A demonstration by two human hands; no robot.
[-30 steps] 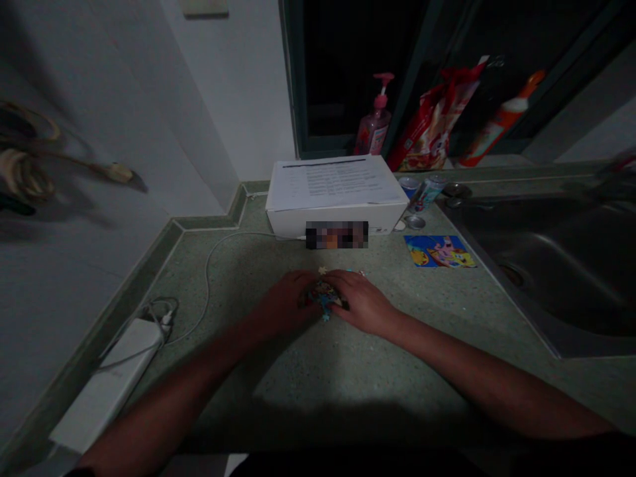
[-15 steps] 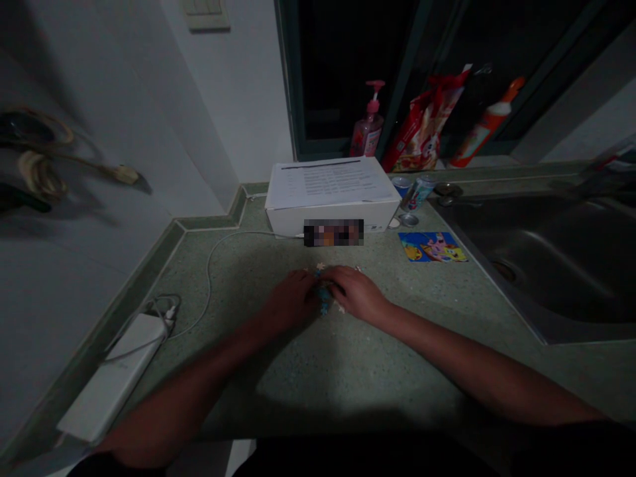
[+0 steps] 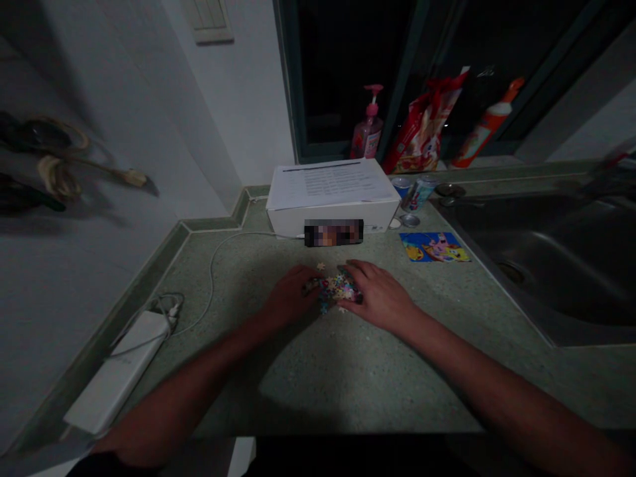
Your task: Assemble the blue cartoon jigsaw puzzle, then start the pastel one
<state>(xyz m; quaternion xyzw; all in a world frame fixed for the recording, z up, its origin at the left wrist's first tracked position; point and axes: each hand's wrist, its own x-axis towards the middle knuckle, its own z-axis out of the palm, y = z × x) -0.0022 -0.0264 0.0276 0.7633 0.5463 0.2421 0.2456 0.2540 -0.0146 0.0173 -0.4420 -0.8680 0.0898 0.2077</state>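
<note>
A small heap of colourful jigsaw puzzle pieces (image 3: 339, 287) lies on the green speckled countertop (image 3: 318, 371). At its left edge is my left hand (image 3: 293, 291), open, with curved fingers touching the pieces. My right hand (image 3: 380, 291) cups the heap from the right, thumb and fingers apart. A single pale piece (image 3: 321, 266) sits just beyond the heap, and a blue one (image 3: 324, 309) at its near edge. My palms hide part of the outer pieces.
Behind the heap stands a white box (image 3: 332, 189) with a printed sheet on top and a phone-like dark object (image 3: 334, 233) against its front. A cartoon picture card (image 3: 434, 247), a can (image 3: 420, 193) and a sink (image 3: 561, 265) are right; a power strip (image 3: 116, 371) with cable lies left.
My hands have moved apart, the right one shifting right. The heap of pieces that they covered now shows between them. The view has shifted slightly.
</note>
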